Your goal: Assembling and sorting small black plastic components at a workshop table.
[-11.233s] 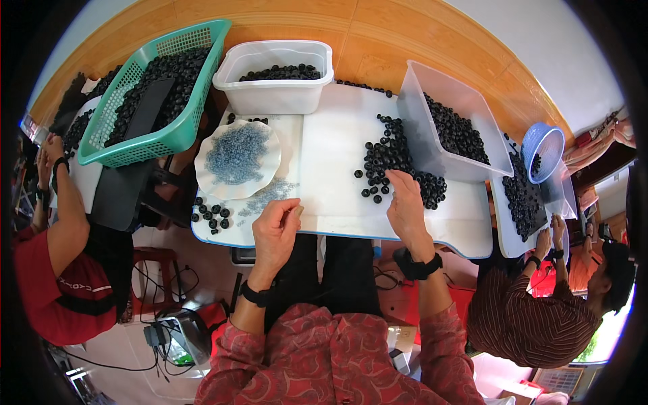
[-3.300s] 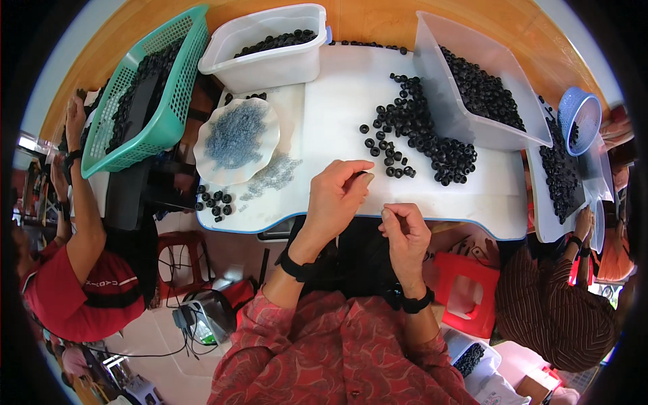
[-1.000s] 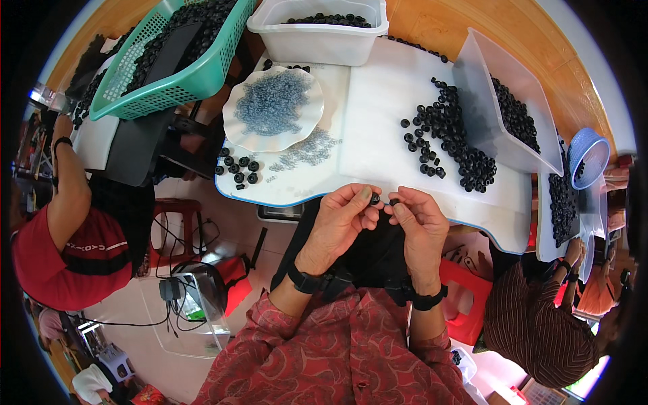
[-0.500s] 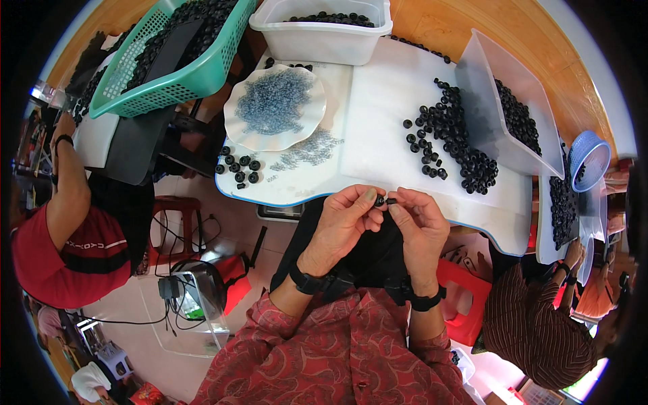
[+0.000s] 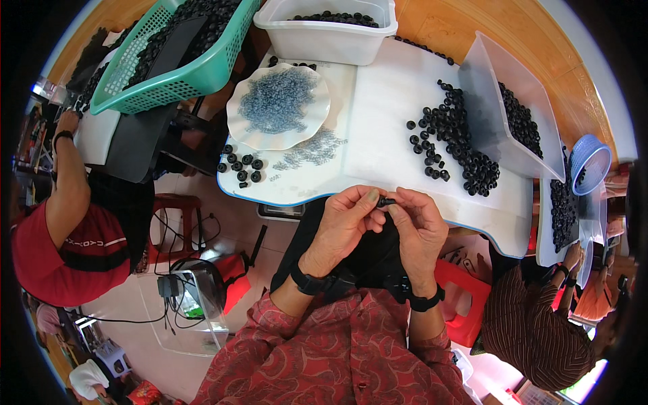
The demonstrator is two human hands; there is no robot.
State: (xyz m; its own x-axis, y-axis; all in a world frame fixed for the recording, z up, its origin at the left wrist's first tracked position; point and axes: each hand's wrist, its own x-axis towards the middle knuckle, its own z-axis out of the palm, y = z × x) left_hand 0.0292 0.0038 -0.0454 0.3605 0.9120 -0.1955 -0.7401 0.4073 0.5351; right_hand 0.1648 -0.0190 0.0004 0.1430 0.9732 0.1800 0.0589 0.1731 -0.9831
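My left hand [image 5: 351,217] and my right hand [image 5: 418,219] meet just in front of the table's near edge. Between their fingertips is a small black part [image 5: 385,202], pinched from both sides; my fingers cover much of it. Beyond my right hand lies a heap of small round black parts [image 5: 453,131] on a white sheet. To the left, a wavy-rimmed white plate [image 5: 240,137] bears many tiny clear bluish pieces [image 5: 280,101], with more of them [image 5: 310,150] scattered beside it. A small group of black parts [image 5: 241,166] sits near the table's left corner.
A white tub [image 5: 331,42] and a tilted translucent bin [image 5: 482,94], both with black parts, stand at the back and right. A green basket [image 5: 162,94] is at far left. A co-worker in red [image 5: 67,236] sits left; another in stripes [image 5: 533,331] sits right.
The two black pieces at my fingertips, slightly apart before, now look joined as one. My right hand has shifted slightly left; the view has moved a little.
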